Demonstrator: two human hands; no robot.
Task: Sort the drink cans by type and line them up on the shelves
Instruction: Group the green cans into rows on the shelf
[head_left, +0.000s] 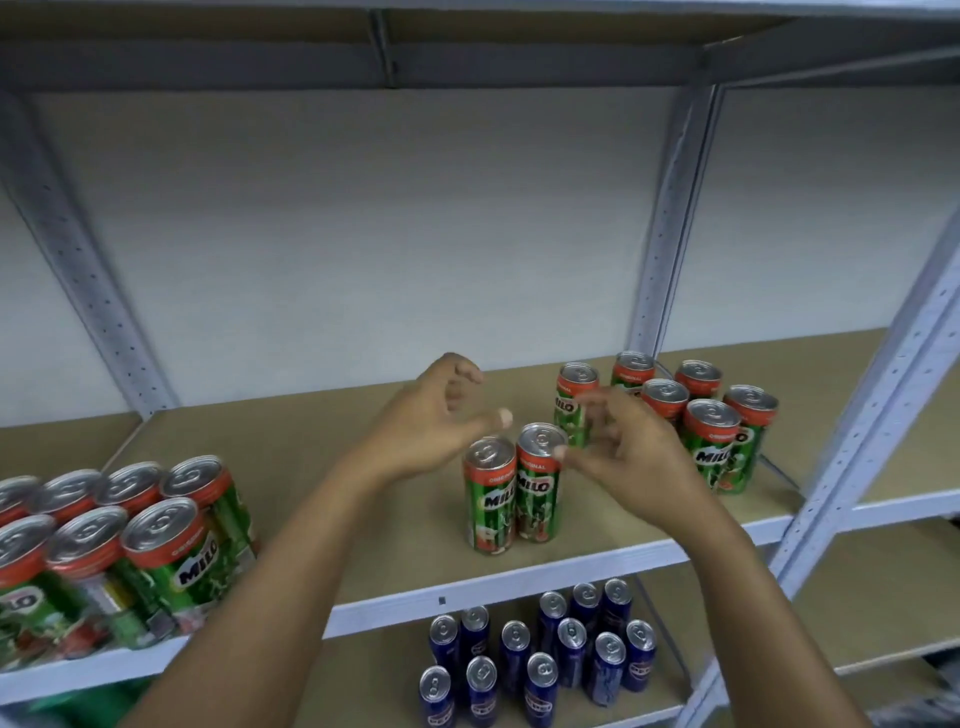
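Two green Milo cans (511, 493) with red top bands stand upright, touching, near the front middle of the brown shelf (405, 566). My left hand (431, 421) hovers just above and left of them, fingers curled and apart, holding nothing. My right hand (623, 452) hovers above and right of the pair, fingers spread, thumb close to the right can's rim, gripping nothing. A group of several Milo cans (711, 431) stands at the back right, partly hidden by my right hand. A shrink-wrapped pack of Milo cans (119, 551) sits at the left front.
Several blue cans (545, 660) stand loosely on the lower shelf. Grey perforated metal uprights (670, 218) rise at left, right-centre and far right. Another shelf board (467, 47) runs overhead. Bare shelf surface lies between the pack and the two cans.
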